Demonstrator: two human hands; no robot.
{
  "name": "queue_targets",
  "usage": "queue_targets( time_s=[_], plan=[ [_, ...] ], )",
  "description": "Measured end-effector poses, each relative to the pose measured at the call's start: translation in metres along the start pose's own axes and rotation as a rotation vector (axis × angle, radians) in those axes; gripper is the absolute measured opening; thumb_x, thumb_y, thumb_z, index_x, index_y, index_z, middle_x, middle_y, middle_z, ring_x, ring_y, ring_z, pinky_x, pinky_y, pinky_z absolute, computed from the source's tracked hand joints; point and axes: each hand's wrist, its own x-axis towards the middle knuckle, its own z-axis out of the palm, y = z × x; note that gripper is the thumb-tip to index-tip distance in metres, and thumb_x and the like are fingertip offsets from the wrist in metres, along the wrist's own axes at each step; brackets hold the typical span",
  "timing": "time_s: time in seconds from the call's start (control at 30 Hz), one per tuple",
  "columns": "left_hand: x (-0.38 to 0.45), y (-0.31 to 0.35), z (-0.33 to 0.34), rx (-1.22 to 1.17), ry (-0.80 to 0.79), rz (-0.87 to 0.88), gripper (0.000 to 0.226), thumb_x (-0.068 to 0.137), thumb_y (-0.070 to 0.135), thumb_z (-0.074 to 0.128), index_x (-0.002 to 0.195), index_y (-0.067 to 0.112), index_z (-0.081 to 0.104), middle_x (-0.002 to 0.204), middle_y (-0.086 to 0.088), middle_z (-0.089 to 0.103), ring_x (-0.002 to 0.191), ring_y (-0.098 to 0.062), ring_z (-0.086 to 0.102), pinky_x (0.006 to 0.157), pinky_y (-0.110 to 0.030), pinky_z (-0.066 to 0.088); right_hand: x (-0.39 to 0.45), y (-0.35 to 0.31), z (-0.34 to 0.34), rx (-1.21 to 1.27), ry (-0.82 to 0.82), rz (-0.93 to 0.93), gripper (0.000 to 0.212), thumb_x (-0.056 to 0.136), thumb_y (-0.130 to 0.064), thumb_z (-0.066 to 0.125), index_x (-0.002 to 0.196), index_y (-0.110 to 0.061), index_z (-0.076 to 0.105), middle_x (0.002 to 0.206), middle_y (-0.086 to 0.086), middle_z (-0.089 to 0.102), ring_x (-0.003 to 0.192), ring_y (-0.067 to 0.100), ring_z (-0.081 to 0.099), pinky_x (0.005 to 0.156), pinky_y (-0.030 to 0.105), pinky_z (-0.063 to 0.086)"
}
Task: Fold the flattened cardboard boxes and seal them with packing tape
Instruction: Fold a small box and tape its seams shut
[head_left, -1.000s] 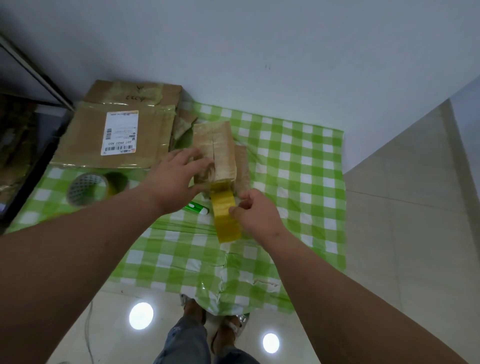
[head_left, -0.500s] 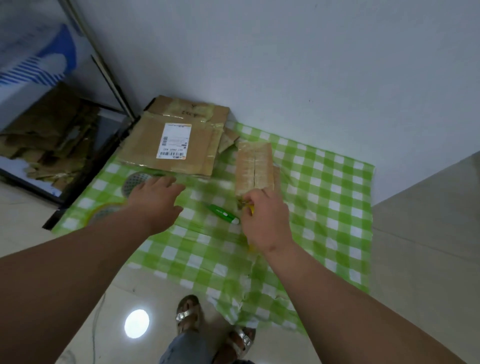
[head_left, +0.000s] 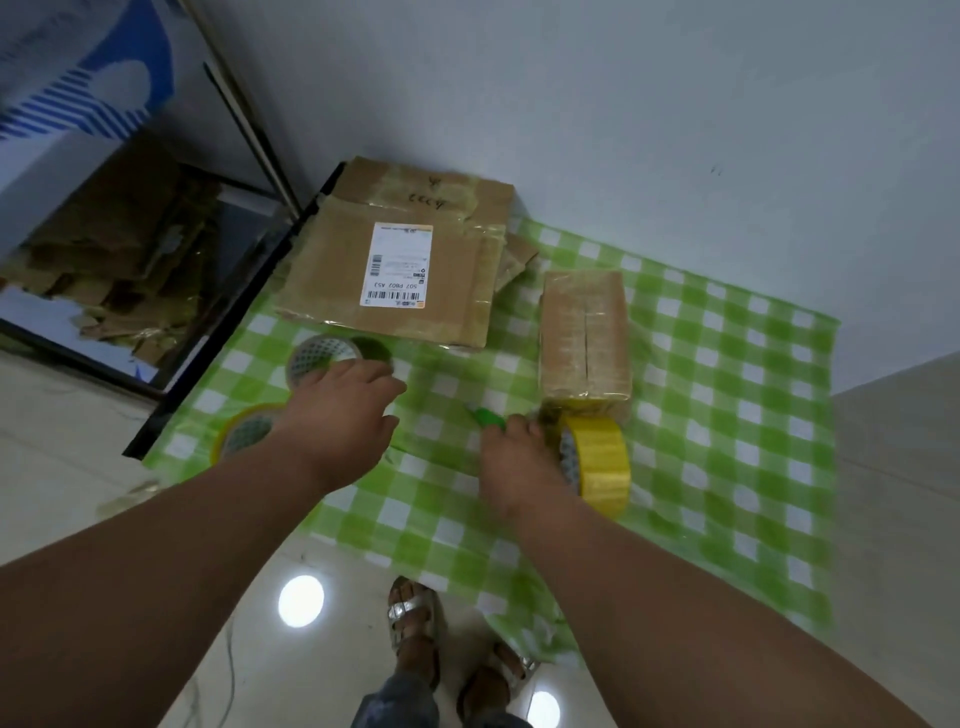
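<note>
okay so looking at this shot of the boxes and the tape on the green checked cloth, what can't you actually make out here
Head view only:
- Green tool: the right hand covers most of it and motion blurs it; its type is unclear.
- Right hand's grip: fingers hidden behind the hand.
- Yellow tape roll: whether its strip joins the folded box is hidden.
- Shipping label on the flattened boxes: small print too small.
- Left tape roll: partly behind the left hand.

Free cloth is seen right of the taped box; the left side is blocked by tape rolls and flattened cardboard.
</note>
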Motion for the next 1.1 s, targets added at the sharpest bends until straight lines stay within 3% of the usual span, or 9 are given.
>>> queue_targets(
  time_s=[0.13,0.37,0.57,0.67,0.73,0.83,0.97,1.1],
  plan=[
    [0.003,-0.002,0.002,-0.009,-0.011,0.008,0.046,0.098,0.039,0.05,0.143,0.032,0.047,0.154,0.007,0.038,0.141,-0.018,0.032,0.114,-0.04,0.023,-0.002,-0.001,0.003,0.002,0.068,-0.036,0.033,0.098,-0.012,0.039,0.131,-0.012,0.044,0.132,0.015,0.049,0.123,0.035,0.047,0.1,0.045,0.04],
    [0.008,-0.004,-0.006,0.056,-0.025,0.015,0.048,0.095,0.038,0.053,0.142,0.03,0.048,0.151,0.006,0.041,0.139,-0.019,0.035,0.113,-0.041,0.028,-0.011,-0.005,-0.019,0.131,-0.069,-0.154,0.032,0.092,-0.013,0.051,0.123,-0.007,0.055,0.126,0.016,0.052,0.114,0.035,0.057,0.093,0.042,0.051],
    [0.008,0.02,-0.024,0.044,0.037,-0.018,0.048,0.091,0.036,0.059,0.138,0.026,0.052,0.143,0.003,0.05,0.131,-0.025,0.044,0.109,-0.043,0.034,-0.036,0.016,-0.071,0.363,0.216,-0.255,0.028,0.086,-0.019,0.056,0.113,-0.012,0.055,0.109,0.011,0.056,0.101,0.032,0.055,0.075,0.034,0.042],
    [0.004,0.042,-0.031,0.059,0.073,-0.007,0.048,0.093,0.039,0.057,0.139,0.028,0.051,0.143,0.004,0.049,0.13,-0.024,0.045,0.106,-0.042,0.034,-0.054,0.049,-0.085,0.368,0.432,-0.205,0.014,0.088,-0.02,0.054,0.102,-0.017,0.053,0.092,0.003,0.054,0.083,0.023,0.048,0.066,0.032,0.032],
    [0.003,0.06,-0.035,0.055,0.086,0.023,0.049,0.095,0.04,0.055,0.142,0.028,0.048,0.144,0.003,0.047,0.131,-0.024,0.044,0.105,-0.041,0.034,-0.065,0.076,-0.087,0.366,0.502,-0.141,0.017,0.09,-0.02,0.052,0.107,-0.015,0.054,0.094,0.007,0.059,0.078,0.024,0.048,0.064,0.033,0.034],
    [0.003,0.088,-0.038,0.029,0.095,0.053,0.05,0.097,0.043,0.051,0.144,0.03,0.044,0.144,0.002,0.046,0.13,-0.025,0.043,0.103,-0.041,0.035,-0.078,0.112,-0.079,0.404,0.437,-0.053,0.021,0.095,-0.021,0.049,0.115,-0.017,0.052,0.099,0.005,0.055,0.085,0.028,0.057,0.068,0.037,0.045],
    [0.004,0.119,-0.033,-0.023,0.061,0.052,0.053,0.097,0.049,0.05,0.145,0.03,0.043,0.144,-0.002,0.047,0.129,-0.026,0.048,0.102,-0.041,0.039,-0.091,0.141,-0.061,0.404,0.365,-0.027,0.026,0.095,-0.02,0.048,0.119,-0.018,0.054,0.099,0.007,0.059,0.092,0.031,0.06,0.074,0.04,0.048],
    [0.006,0.138,-0.019,-0.163,-0.056,-0.005,0.06,0.093,0.057,0.052,0.147,0.038,0.036,0.126,-0.003,0.058,0.113,-0.023,0.058,0.094,-0.04,0.048,-0.092,0.151,-0.05,0.373,0.357,-0.056,0.033,0.095,-0.018,0.047,0.127,-0.022,0.054,0.099,0.01,0.061,0.091,0.033,0.059,0.075,0.041,0.049]
  ],
)
